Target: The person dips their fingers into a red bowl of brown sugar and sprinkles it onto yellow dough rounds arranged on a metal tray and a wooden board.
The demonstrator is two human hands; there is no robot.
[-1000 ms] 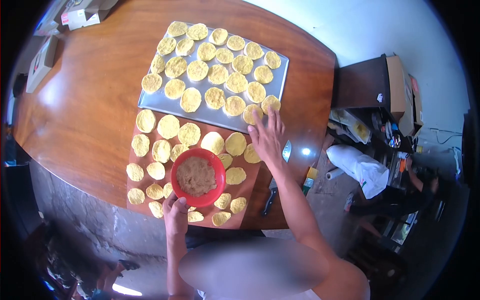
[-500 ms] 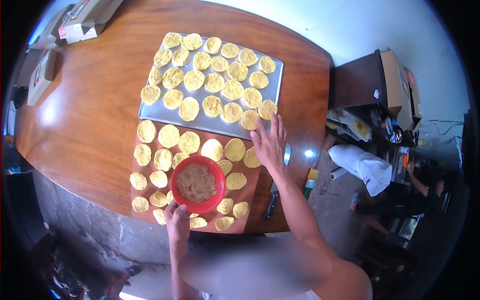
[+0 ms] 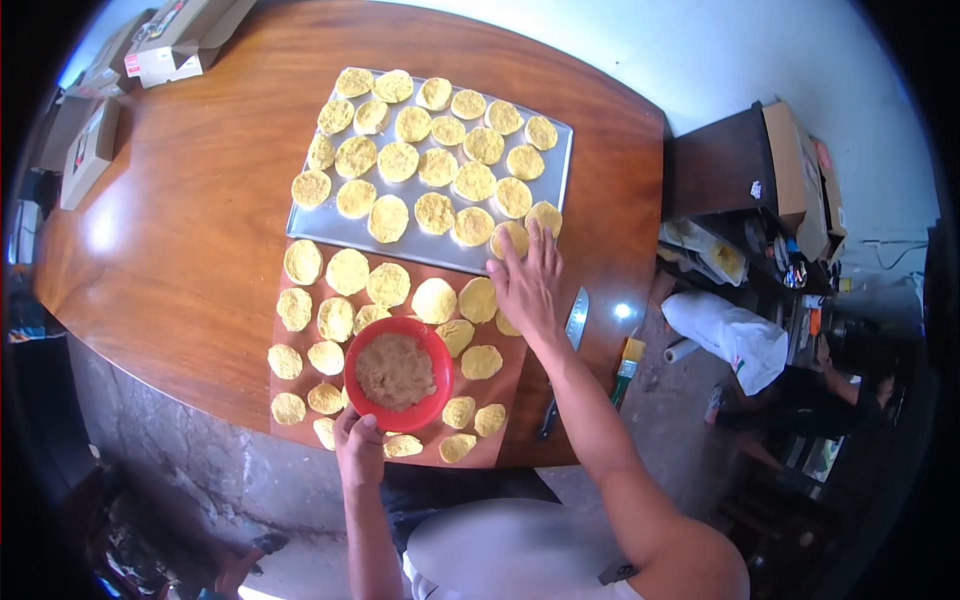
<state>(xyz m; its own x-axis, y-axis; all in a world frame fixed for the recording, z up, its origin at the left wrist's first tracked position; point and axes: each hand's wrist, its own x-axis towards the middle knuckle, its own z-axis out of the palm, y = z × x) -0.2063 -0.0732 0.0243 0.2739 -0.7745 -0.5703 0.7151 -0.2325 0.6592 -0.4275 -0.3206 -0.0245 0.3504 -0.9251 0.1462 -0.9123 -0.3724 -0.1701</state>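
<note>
My left hand [image 3: 358, 446] grips the near rim of a red bowl [image 3: 446, 372], thumb on the edge. Light brown crumbly powder [image 3: 396, 370] fills much of the bowl, which is held over a brown mat [image 3: 290, 386]. My right hand [image 3: 531, 290] reaches to the near right corner of a metal tray [image 3: 350, 238]. Its fingers are outstretched, with the tips over a yellow bread round [image 3: 507, 240] and close to the corner round [image 3: 545, 218]. Rows of similar rounds with rough tops cover the tray. More rounds, such as a pale one [image 3: 434, 300], lie on the mat, some hidden behind the bowl.
A knife [image 3: 577, 318] lies under my right forearm, and a brush [image 3: 628, 362] sits at the right edge of the wooden table [image 3: 190, 250]. Cardboard boxes [image 3: 172, 50] stand at the far left. Another person [image 3: 800, 405] is off to the right, beyond a white sack [image 3: 728, 332].
My right hand has shifted slightly left and its fingertips now overlap the tray's corner rounds. My left hand still holds the bowl. The whole view has shifted a little.
</note>
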